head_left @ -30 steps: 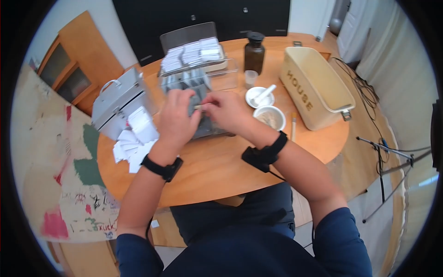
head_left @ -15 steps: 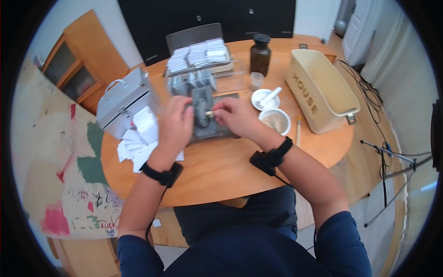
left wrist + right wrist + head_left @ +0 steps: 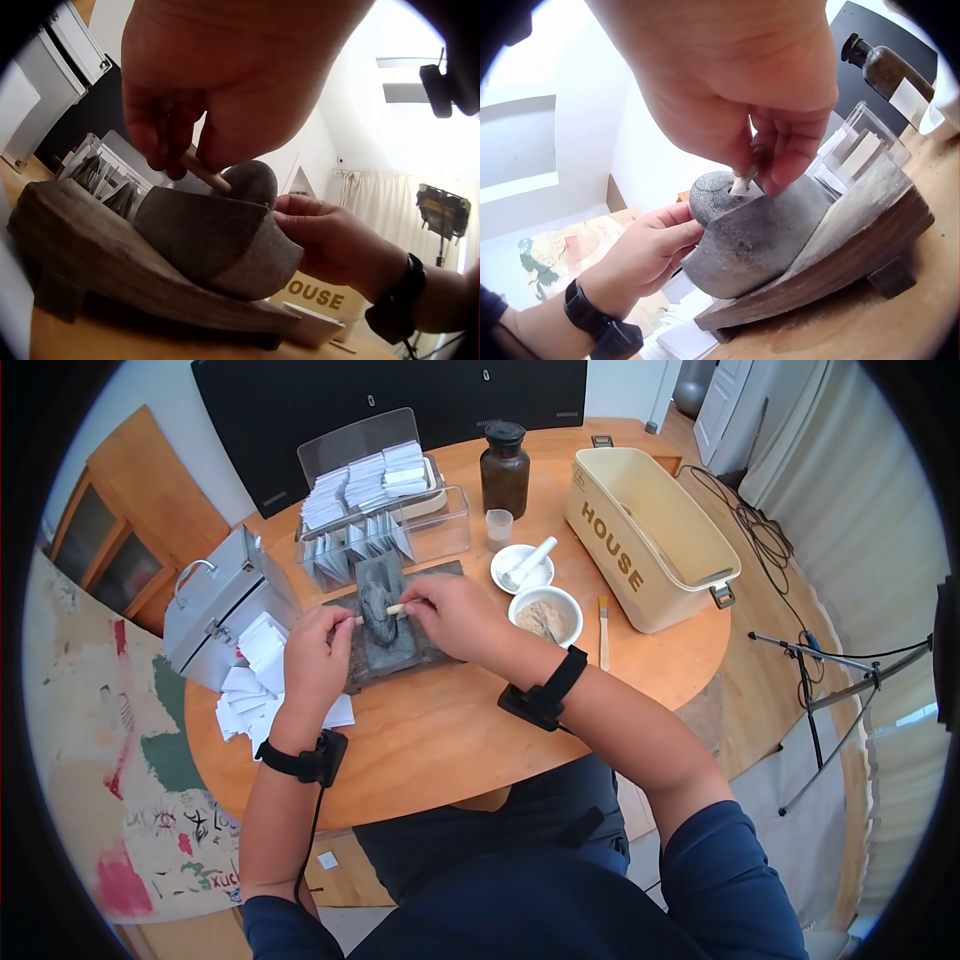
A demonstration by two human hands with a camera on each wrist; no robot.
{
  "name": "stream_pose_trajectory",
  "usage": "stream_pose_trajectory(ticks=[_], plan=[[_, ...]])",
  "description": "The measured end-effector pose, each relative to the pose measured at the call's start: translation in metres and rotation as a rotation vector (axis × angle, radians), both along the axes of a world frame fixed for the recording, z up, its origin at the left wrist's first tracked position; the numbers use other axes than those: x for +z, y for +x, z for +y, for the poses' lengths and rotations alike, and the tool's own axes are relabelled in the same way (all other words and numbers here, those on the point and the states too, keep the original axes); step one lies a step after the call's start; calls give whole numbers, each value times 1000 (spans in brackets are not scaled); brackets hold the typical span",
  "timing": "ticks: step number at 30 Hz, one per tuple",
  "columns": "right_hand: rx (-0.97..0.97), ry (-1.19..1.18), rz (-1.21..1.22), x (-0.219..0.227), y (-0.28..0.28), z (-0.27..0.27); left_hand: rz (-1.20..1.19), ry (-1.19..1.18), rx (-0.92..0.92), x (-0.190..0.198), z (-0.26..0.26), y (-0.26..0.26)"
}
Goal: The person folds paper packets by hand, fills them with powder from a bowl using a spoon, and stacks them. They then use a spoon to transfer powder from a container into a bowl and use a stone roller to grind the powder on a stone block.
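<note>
A grey stone grinding wheel (image 3: 375,603) stands upright in a boat-shaped stone trough (image 3: 397,657). From its left side sticks a short wooden axle (image 3: 212,175), whose end my left hand (image 3: 316,652) pinches between thumb and fingers. My right hand (image 3: 452,616) pinches the axle's right end (image 3: 394,610) in the same way. The trough rests on a curved, dark wooden base (image 3: 112,240) with short feet. In the right wrist view, part of the wheel (image 3: 711,196) shows above the trough wall (image 3: 742,247); its lower part is hidden inside.
White paper packets (image 3: 245,705) lie by a silver metal case (image 3: 225,600) on the left. Behind the trough stands a clear box (image 3: 440,525) of packets. Rightward are a bowl of powder (image 3: 575,625), a mortar with pestle (image 3: 515,552), a brush (image 3: 604,635), a brown bottle (image 3: 505,475) and a cream bin (image 3: 640,615).
Both hands were close together over the trough, then moved apart. My left hand has gone lower and left, now pinching the axle's left end; the right keeps hold of its end. The head view has shifted.
</note>
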State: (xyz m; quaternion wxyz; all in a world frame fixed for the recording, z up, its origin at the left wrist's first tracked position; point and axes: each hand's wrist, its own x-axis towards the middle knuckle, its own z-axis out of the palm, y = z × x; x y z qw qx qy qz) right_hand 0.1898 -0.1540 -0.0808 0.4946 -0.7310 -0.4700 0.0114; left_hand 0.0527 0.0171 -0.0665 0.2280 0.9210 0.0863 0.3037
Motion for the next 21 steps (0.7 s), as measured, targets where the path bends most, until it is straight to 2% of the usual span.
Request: stream_pose_trajectory(ticks=[1,3,5,6,9,11,15,17,21], plan=[[0,-2,1,1,0,-1,2,-24,1,-2,1,0],[-11,0,-147,3,0,-2,5,-50,5,-6,4,-1],[-4,7,-174,4,0,-2,19,-230,-11,-11,7,-2],[0,17,-203,4,1,-2,19,-232,-9,-14,9,-2],[16,6,-149,0,6,0,5,-306,-42,-20,15,-2],[18,-43,-123,5,7,-1,63,-446,-63,-20,16,-2],[-45,-159,-43,14,4,-1,62,-517,-59,-26,17,1],[-27,-146,-56,12,4,-3,-17,-543,-40,-30,16,2],[-26,-145,-60,15,3,-3,-8,-594,-58,-29,15,0]])
